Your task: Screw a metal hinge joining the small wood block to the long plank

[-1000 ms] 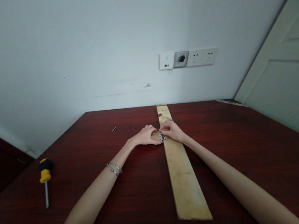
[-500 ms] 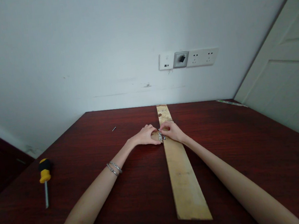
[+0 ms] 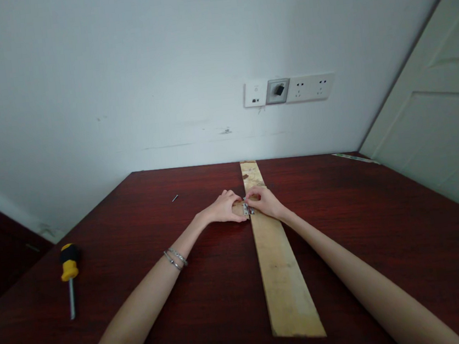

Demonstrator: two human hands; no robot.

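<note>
A long pale wooden plank [image 3: 279,265] lies on the dark red wooden bench [image 3: 387,242], running away toward the wall. At its left edge, past the middle, sits a small silver metal hinge [image 3: 248,209]. Both hands meet there: the right hand [image 3: 265,202] pinches the hinge, and the left hand [image 3: 220,210] curls against it, though I cannot tell its grip. A yellow-handled screwdriver [image 3: 69,276] lies well apart at the left.

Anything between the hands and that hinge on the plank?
Nothing visible. The left hand and right hand both have fingers at the hinge, which sits at the left edge of the plank. The screwdriver and a small screw lie apart on the table, off to the left.
</note>
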